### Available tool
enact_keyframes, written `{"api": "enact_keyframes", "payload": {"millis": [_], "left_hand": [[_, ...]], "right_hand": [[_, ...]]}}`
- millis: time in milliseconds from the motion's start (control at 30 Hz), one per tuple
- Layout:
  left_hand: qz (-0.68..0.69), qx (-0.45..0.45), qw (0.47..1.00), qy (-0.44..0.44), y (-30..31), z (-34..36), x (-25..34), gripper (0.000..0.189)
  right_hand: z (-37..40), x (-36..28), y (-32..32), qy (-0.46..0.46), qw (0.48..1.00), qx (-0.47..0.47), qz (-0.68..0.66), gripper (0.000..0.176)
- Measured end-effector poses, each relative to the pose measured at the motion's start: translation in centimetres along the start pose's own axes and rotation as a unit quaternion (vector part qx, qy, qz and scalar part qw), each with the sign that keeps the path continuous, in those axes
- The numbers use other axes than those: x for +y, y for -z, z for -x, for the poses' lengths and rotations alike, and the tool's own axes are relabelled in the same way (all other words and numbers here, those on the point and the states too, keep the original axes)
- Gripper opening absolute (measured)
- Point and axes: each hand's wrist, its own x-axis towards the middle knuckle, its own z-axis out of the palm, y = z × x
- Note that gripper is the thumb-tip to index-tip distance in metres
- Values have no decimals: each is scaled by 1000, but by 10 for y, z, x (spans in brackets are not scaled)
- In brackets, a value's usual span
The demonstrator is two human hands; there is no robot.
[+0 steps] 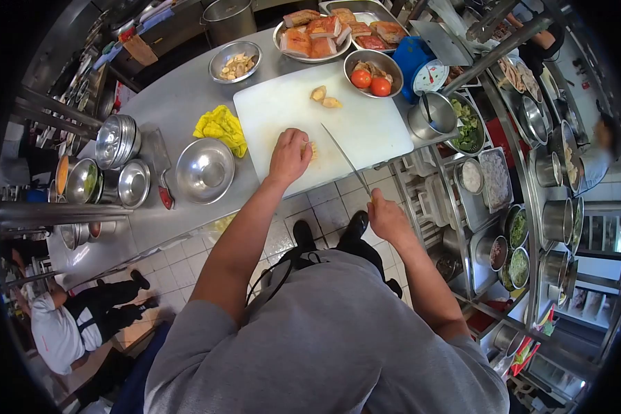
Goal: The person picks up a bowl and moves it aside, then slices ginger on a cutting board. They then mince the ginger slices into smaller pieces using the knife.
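Observation:
My left hand [290, 155] rests on the white cutting board [366, 131], its fingers curled over pale yellow sliced ginger [313, 150]. Part of the ginger is hidden under the fingers. In my closed right hand [388, 217] is the handle of a knife [345, 156]. Its long thin blade slants over the board's near edge, the tip apart from the ginger and to its right. Farther up the board lie two chunks of what looks like ginger [324, 97].
A yellow cloth [221, 129] and an empty steel bowl [205, 171] sit left of the board. A cleaver [160, 162] lies beyond them. Behind stand a bowl of tomatoes [372, 74], a bowl of pale slices [236, 63] and meat slabs [317, 38]. A person [69, 324] is at lower left.

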Motion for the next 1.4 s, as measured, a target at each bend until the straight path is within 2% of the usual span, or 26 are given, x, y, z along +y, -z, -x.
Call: {"api": "enact_keyframes", "payload": {"millis": [100, 167, 400, 467, 633, 767, 800, 867, 900, 967, 1000, 1100, 1133, 1200, 1233, 1300, 1400], "left_hand": [[-11, -14, 1000, -24, -16, 2, -5, 16], [-25, 38, 996, -72, -20, 3, -6, 15], [-33, 84, 993, -83, -24, 4, -5, 14], [-34, 94, 991, -86, -24, 3, -6, 11], [-48, 64, 996, -49, -25, 9, -1, 12], [-77, 19, 997, -7, -21, 7, -2, 10], [-77, 24, 997, -14, -18, 5, -3, 10], [28, 54, 998, -19, -11, 7, -7, 15], [29, 55, 998, -22, -8, 7, -10, 15], [-17, 93, 995, 36, -2, 8, -14, 26], [-17, 19, 997, 76, 3, 9, -14, 30], [56, -14, 997, 54, 4, 8, -16, 29], [54, -13, 997, 57, 4, 9, -18, 29], [176, -78, 977, 90, 9, 7, -12, 29], [177, -81, 977, 91, 11, 7, -10, 29], [7, 23, 999, -38, 10, 9, -9, 25], [-10, 8, 998, -58, 5, 9, -7, 19]], "right_hand": [[-8, -17, 3, 9, 998, 24, 49, 26], [-13, -26, 0, 55, 996, 45, 53, 26], [17, -48, 42, 67, 994, -20, 80, 24], [22, -49, 50, 31, 994, -77, 73, 24], [-29, -33, -31, 12, 997, -58, 46, 26], [-53, -33, -36, 22, 998, -49, 25, 28], [-55, -30, -35, 24, 999, -41, 26, 28], [-56, -27, -36, 34, 998, -51, 17, 28], [-57, -24, -37, 33, 998, -47, 17, 28], [-59, -22, -37, 44, 998, -52, 12, 29], [-58, -22, -38, 46, 997, -53, 13, 29], [-59, -23, -38, 58, 998, -35, -1, 29], [-59, -22, -38, 56, 998, -35, -3, 29], [-59, -21, -40, 52, 998, -37, -7, 29], [-60, -20, -41, 50, 998, -42, -2, 29], [-57, -25, -37, 46, 998, -49, 2, 30], [-51, -34, -33, 26, 999, -48, 2, 29]]}}
